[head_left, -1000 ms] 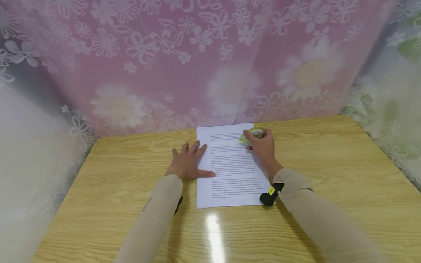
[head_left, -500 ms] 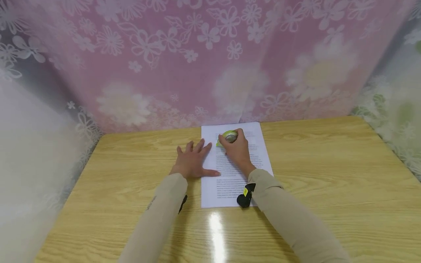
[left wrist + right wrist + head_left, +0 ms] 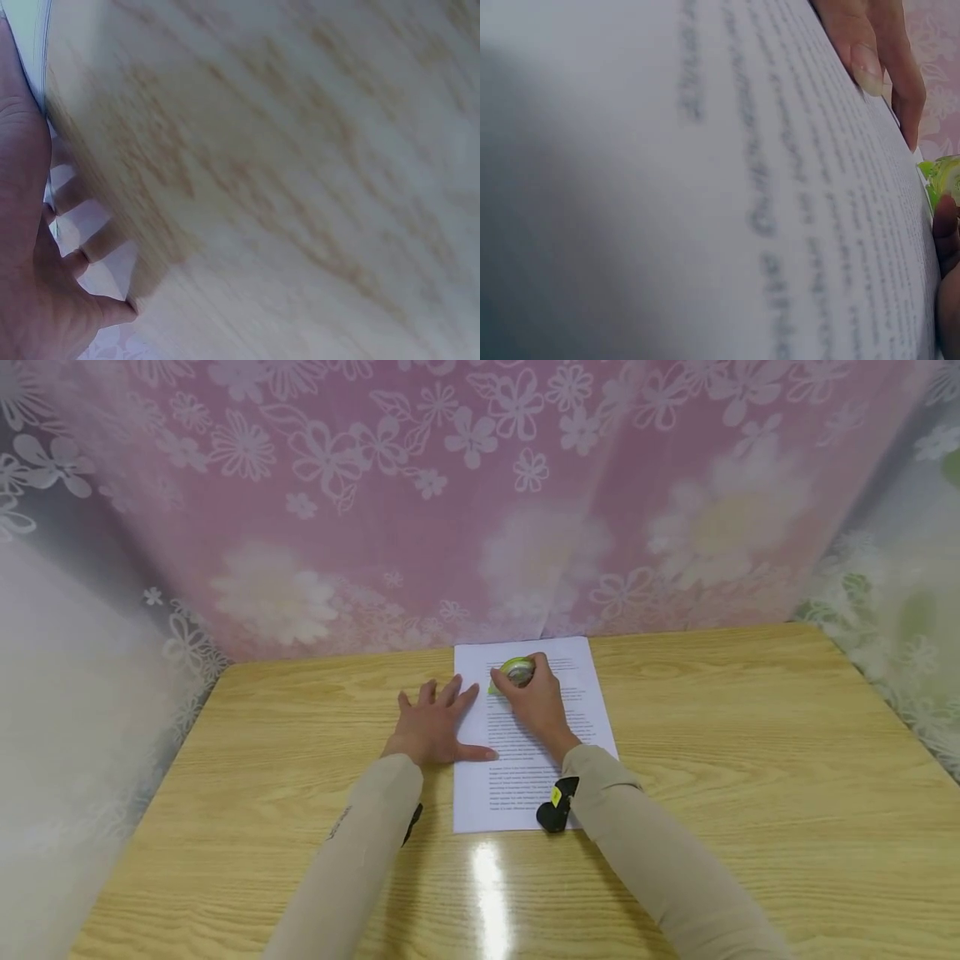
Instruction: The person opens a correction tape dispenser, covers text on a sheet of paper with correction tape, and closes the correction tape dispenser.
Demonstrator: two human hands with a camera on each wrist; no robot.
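A printed sheet of paper lies on the wooden table. My right hand pinches a green correction tape between thumb and fingers, its tip down at the left end of the lines in the upper part of the text. In the right wrist view the correction tape shows only at the right edge. My left hand rests spread, its thumb and index finger on the left margin of the paper and the other fingers on the wood. The left wrist view shows its fingers flat and apart.
The wooden table extends to both sides of the paper. A pink flowered curtain hangs directly behind its far edge. Black wrist cameras are worn on both wrists.
My right hand has carried the correction tape left across the paper, from the right end of the lines to their left end. My left hand has stayed in place.
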